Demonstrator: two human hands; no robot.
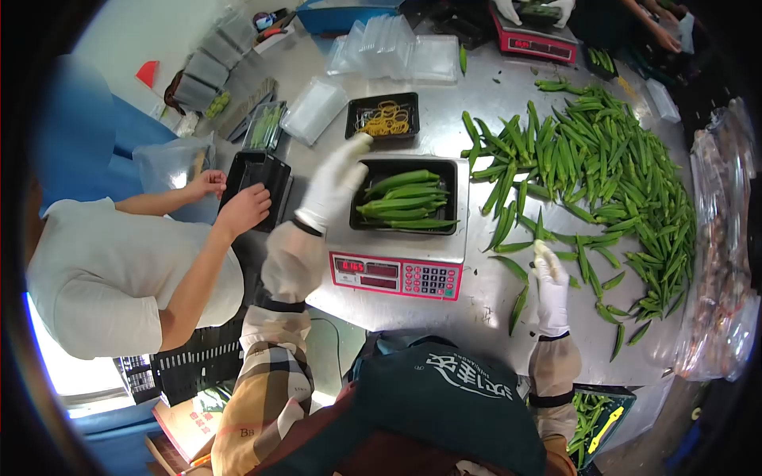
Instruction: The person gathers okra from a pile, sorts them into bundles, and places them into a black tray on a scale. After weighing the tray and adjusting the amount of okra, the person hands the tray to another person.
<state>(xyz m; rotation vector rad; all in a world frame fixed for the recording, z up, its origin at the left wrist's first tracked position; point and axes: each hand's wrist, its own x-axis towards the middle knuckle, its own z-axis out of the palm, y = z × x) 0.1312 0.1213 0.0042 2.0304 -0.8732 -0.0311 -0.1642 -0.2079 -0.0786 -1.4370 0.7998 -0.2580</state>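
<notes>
The left hand [329, 186], in a white glove, hangs over the left edge of the scale [397, 274], beside the tray [405, 163]; its fingers are stretched out toward the band tray [347, 119] and hold nothing. The right hand [550, 293], also gloved, is at the near left part of the okra pile [611, 159], its fingers close together at the lower end of one pod [540, 225]; whether they grip it cannot be told. The tray sits on the scale and bears several okra [405, 202] laid side by side, mostly crosswise; the scale's red display is lit. The band tray, with yellow bands [387, 119] in it, is just beyond the scale. The pile spreads over the bench [484, 309] to the right of the scale, with loose pods around its near edge. Clear lids [316, 111] lie on the bench left of the band tray, with taller stacks [381, 47] behind them. On the left, a co-worker [135, 278] has both hands at a black box [275, 174]. At the far side, another person's gloved hands [558, 11] are at a second scale [536, 49].
</notes>
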